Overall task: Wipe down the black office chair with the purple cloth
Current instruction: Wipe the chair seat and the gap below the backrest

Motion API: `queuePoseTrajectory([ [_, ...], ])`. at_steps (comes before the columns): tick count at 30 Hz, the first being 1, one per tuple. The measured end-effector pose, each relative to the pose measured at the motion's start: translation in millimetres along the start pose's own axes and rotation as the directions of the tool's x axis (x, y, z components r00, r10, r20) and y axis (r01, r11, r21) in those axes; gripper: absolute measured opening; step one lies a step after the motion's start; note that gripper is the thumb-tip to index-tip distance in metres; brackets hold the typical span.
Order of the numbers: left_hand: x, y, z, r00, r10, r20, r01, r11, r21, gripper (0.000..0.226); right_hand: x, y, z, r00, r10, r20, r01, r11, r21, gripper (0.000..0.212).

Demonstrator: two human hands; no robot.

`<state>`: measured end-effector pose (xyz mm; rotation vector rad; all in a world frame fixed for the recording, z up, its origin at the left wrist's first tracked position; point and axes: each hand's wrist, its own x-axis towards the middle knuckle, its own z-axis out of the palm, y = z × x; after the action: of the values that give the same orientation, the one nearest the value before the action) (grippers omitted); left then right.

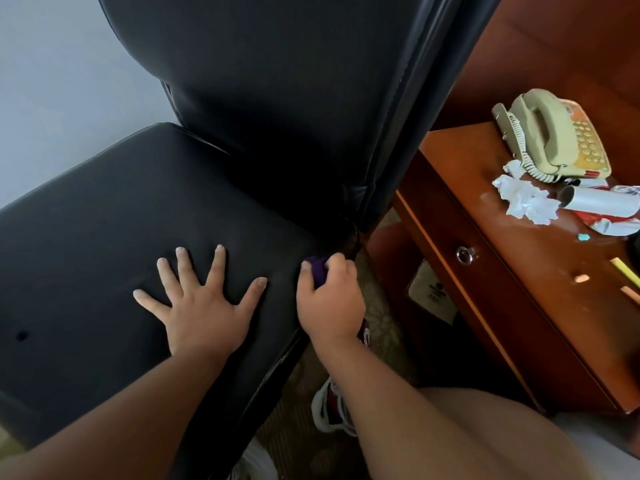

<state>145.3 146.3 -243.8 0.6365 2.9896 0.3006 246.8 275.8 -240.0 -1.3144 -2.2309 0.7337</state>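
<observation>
Black padding across the left and centre of the frame: office chair [138,220], seat at lower left, backrest rising to the top edge. On the seat, lower centre, left hand [204,306] pressed flat, fingers spread wide, holding nothing. Just right of it, at the seat's right edge near the backrest joint, right hand [329,299] curled round the purple cloth [317,270], mostly hidden, probably bunched. At right, wooden desk [485,271] bearing a beige telephone [550,136] and crumpled tissue [523,199].
</observation>
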Motion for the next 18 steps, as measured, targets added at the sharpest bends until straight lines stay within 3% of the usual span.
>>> queuePoseTrajectory([
  [5,-1,-10,-1,1.000,0.028,0.002,-0.028,0.999,-0.015,0.092,7,1,-12,0.990,-0.121,0.076,0.127,0.988,-0.086,0.029],
  [10,-2,-14,-3,0.999,0.046,0.012,-0.046,0.998,-0.032,0.092,59,11,-18,0.988,0.152,-0.040,-0.152,0.988,-0.005,0.036],
  [15,-1,-9,-1,1.000,0.031,0.005,-0.031,0.999,-0.041,0.092,77,10,-14,0.969,0.246,-0.017,-0.238,0.952,0.192,0.028],
  [18,0,-4,1,1.000,0.016,-0.005,-0.016,1.000,-0.025,0.091,63,5,-12,0.978,0.206,0.013,-0.206,0.970,0.126,0.029],
])
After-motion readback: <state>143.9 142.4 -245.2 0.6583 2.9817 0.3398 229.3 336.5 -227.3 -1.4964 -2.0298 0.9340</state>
